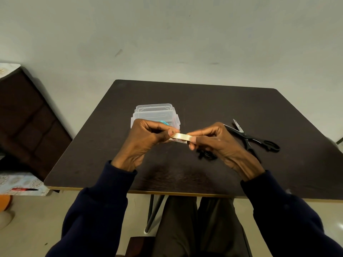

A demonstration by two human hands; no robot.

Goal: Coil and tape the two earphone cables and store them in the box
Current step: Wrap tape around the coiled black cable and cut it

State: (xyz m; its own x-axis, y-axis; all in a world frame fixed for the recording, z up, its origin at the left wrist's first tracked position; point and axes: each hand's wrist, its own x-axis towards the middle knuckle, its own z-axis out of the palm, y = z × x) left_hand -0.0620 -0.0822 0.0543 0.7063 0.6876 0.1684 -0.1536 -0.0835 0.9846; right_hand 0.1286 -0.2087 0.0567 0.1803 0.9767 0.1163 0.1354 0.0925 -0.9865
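Both my hands hold a roll of pale tape (181, 137) above the dark table (204, 101). My left hand (146, 140) grips its left side with thumb on top. My right hand (215, 141) pinches its right side. Just behind my left hand stands a clear plastic box (155, 113), open, with a teal earphone cable (164, 122) partly showing inside. A black earphone cable (206, 154) lies bunched on the table under my right hand, mostly hidden.
Black scissors (254, 139) lie on the table to the right of my right hand. A dark brown cabinet (27, 117) stands off the table's left. My legs show below the table's near edge.
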